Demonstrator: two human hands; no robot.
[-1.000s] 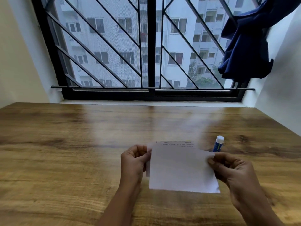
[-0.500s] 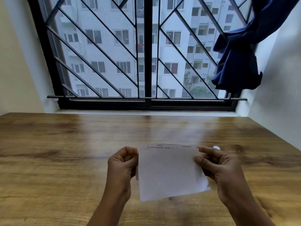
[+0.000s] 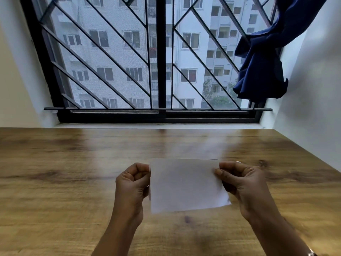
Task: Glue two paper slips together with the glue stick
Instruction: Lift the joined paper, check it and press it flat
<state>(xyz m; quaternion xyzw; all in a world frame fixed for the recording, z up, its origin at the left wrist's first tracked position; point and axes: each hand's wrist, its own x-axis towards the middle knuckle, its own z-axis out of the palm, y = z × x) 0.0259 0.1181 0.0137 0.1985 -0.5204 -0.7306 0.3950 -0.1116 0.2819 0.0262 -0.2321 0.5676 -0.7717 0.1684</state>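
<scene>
A white paper slip [image 3: 186,185] hangs in the air above the wooden table [image 3: 73,182], held upright and facing me. My left hand [image 3: 132,183] pinches its left edge and my right hand [image 3: 239,180] pinches its upper right edge. A thin strip of a second sheet shows behind the left edge, so I cannot tell whether one or two slips are held. Only the white cap of the glue stick [image 3: 238,162] peeks over my right hand's fingers; its body is hidden.
A barred window [image 3: 160,71] runs along the table's far edge. A dark blue curtain [image 3: 262,71] is bunched at the upper right. White walls close in on the left and right of the table.
Both hands raised the paper off the table and turned it upright toward me. The printed top edge no longer shows. The glue stick went from plainly visible to hidden behind my right hand.
</scene>
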